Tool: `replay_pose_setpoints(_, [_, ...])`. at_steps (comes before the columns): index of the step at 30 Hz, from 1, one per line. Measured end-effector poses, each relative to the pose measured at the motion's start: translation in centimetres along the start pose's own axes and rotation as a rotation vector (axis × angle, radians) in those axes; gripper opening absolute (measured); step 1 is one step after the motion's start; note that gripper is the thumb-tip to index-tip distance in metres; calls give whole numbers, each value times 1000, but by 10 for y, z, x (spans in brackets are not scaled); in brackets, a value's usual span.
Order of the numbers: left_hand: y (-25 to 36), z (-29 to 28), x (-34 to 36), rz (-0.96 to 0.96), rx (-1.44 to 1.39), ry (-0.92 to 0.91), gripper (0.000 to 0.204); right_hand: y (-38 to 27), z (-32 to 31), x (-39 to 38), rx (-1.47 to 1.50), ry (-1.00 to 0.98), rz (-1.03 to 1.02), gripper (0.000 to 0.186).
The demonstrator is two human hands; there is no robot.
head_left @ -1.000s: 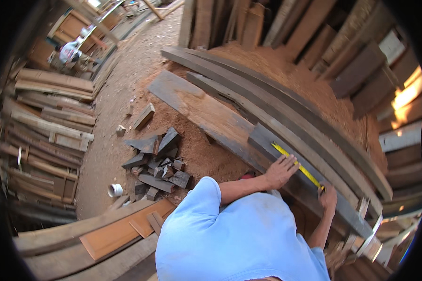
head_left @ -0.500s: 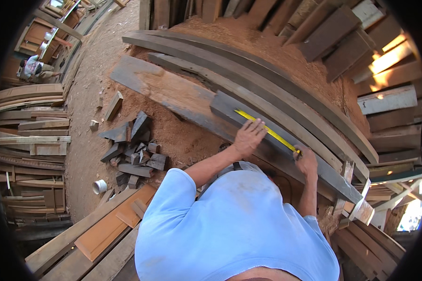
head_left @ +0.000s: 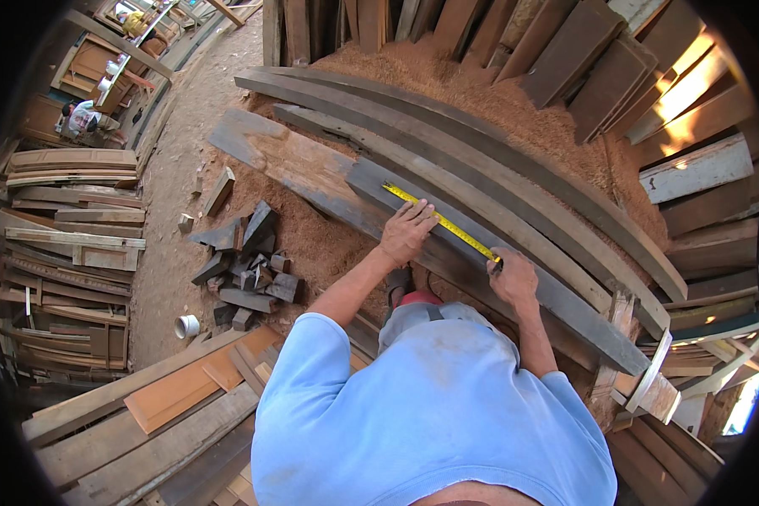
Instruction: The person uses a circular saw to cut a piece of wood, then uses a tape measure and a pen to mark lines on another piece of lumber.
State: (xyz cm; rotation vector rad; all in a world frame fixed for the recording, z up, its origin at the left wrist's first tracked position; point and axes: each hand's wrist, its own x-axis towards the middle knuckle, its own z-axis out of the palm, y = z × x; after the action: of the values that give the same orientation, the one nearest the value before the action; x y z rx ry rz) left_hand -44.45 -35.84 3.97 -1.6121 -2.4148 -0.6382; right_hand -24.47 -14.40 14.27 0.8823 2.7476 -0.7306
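Note:
A yellow tape measure blade (head_left: 455, 229) lies stretched along the top of a dark grey wooden beam (head_left: 565, 308). My left hand (head_left: 408, 231) rests across the blade near its far-left end, fingers laid out over tape and wood. At the other end, my right hand (head_left: 514, 277) is closed around the dark tape case, which its fingers mostly hide. Beneath the beam is a wider weathered plank (head_left: 287, 160), its far-left part showing bare brown wood.
Long beams (head_left: 447, 135) lie beyond the measured one. Wood offcuts (head_left: 253, 270) are heaped at left near a white bucket (head_left: 187, 326). Boards (head_left: 177, 396) lie at lower left, and more stand leaning (head_left: 582, 59) at the back. Another person (head_left: 83, 118) sits at far left.
The dark beam's far end has shifted left along the plank beneath. Both hands and the tape have moved left with it. The view has also shifted slightly.

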Motion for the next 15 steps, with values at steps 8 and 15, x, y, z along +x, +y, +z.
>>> replay_pose_setpoints(8, [4,-6,5,-35,39,-94,50,31,0,-7,20,2,-45,39])
replay_pose_setpoints(15, [10,-12,9,-61,85,-159,48,143,-23,-54,-5,61,90,38])
